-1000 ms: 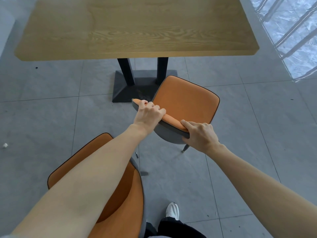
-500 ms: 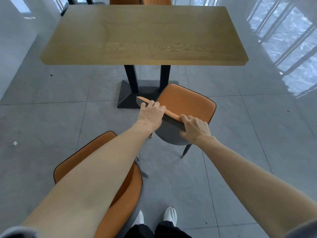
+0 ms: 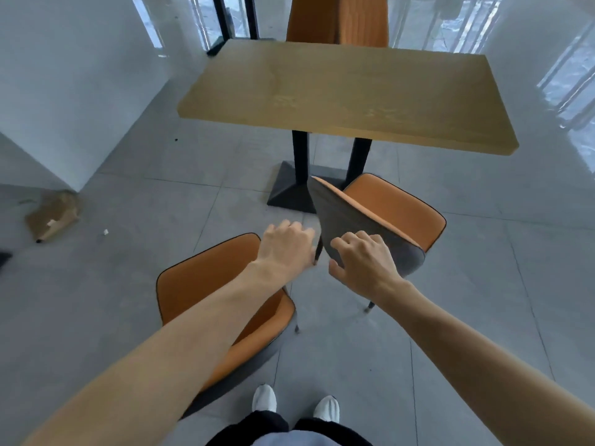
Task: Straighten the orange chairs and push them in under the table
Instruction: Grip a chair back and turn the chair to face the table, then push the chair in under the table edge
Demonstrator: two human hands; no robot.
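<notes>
Two orange chairs with grey backs stand on my side of the wooden table [image 3: 338, 91]. The right chair [image 3: 396, 204] sits angled just in front of the table's near edge, its seat beside the black table base [image 3: 296, 188]. My right hand [image 3: 363, 262] hovers in front of its grey backrest with loose fingers, off the top rim; contact is unclear. My left hand [image 3: 286, 246] is loosely curled and holds nothing, just left of that backrest. The left chair [image 3: 209, 284] stands farther from the table, turned askew, partly under my left forearm.
Two more orange chairs [image 3: 338, 20] stand at the table's far side. A crumpled brown paper piece [image 3: 51, 217] lies on the grey tiled floor by a white pillar [image 3: 64, 91] at left. Glass walls run along the right. My white shoes [image 3: 264, 397] show at the bottom.
Both hands have come off the top rim of the right chair's backrest and drawn back toward me. The view has pulled back and swung left, so the far chairs and the pillar show.
</notes>
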